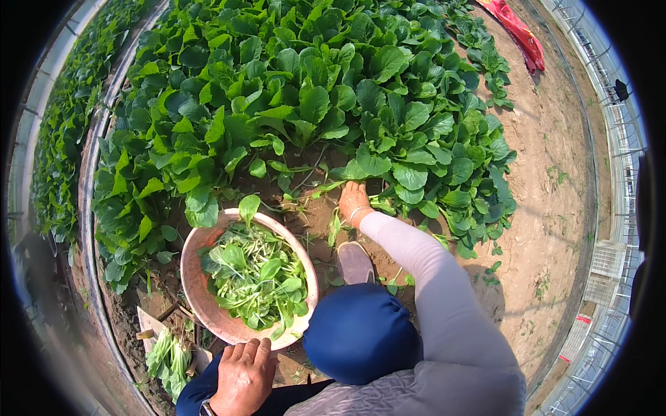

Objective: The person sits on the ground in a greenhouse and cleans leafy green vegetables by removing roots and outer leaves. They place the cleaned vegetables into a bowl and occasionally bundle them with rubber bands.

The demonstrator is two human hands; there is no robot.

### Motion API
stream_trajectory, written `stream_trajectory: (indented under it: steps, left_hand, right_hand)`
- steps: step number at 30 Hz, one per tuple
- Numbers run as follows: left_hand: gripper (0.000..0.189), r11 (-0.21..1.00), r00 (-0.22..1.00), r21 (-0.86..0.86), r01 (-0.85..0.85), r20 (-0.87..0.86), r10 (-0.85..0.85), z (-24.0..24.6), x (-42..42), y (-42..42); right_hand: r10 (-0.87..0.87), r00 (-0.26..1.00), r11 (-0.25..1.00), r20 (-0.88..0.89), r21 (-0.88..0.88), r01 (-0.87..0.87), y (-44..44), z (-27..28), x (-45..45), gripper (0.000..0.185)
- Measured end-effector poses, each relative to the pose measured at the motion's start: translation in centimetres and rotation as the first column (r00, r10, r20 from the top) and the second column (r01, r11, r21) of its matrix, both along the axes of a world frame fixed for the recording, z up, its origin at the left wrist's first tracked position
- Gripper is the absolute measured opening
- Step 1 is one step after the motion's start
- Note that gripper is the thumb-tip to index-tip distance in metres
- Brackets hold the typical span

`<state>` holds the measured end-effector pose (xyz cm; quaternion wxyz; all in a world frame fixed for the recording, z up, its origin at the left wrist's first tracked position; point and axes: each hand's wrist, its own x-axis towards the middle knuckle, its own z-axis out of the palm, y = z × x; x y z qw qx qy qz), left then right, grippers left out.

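My right hand (355, 200) reaches low to the soil at the front edge of a dense bed of leafy greens (317, 104). Its fingertips are hidden under the leaves (359, 169), so its grip does not show. A thin bracelet circles that wrist. My left hand (243, 372) rests palm down on my dark-blue trouser leg and holds nothing visible. Its fingertips lie close to the near rim of a faded pink plastic basin (190, 281). Inside the basin is a loose heap of picked greens (260, 275).
My bent knee (364, 333) and shoe (355, 262) are right of the basin. At lower left, bundled greens (169, 359) lie by a wooden board (148, 322). A drip hose (91, 208) runs along the left. On the right are bare soil (546, 208) and red plastic sheeting (520, 36).
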<state>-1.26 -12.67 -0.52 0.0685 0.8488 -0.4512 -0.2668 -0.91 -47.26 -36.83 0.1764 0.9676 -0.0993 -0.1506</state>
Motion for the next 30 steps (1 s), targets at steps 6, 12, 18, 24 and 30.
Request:
stream_trajectory:
  steps: [6, 12, 18, 24, 30]
  left_hand:
    - [0.044, 0.999, 0.999, 0.023, 0.034, -0.029, -0.033, 0.1, -0.2, 0.4]
    - [0.044, 0.999, 1.0, 0.039, 0.014, -0.015, -0.013, 0.0, 0.2, 0.3]
    - [0.042, 0.998, 0.999, 0.069, 0.008, -0.039, -0.005, -0.5, 0.3, 0.6]
    - [0.04, 0.999, 0.999, 0.032, -0.01, -0.046, 0.012, -0.9, -0.6, 1.6]
    - [0.04, 0.997, 0.999, 0.068, 0.039, -0.028, -0.037, -0.3, -0.3, 1.0]
  right_hand:
    - [0.156, 0.678, 0.924, -0.718, -0.137, -0.357, -6.0, -4.2, -2.4, 0.044]
    - [0.109, 0.77, 0.973, -0.629, -0.092, -0.212, -5.5, -3.0, 1.3, 0.041]
    - [0.016, 0.763, 0.993, -0.646, -0.081, -0.089, -10.2, -0.1, 1.9, 0.038]
    - [-0.014, 0.753, 0.996, -0.658, -0.075, -0.048, -10.4, 0.0, 1.2, 0.036]
    - [0.026, 0.746, 0.996, -0.665, -0.046, -0.076, -8.8, 1.4, 1.5, 0.033]
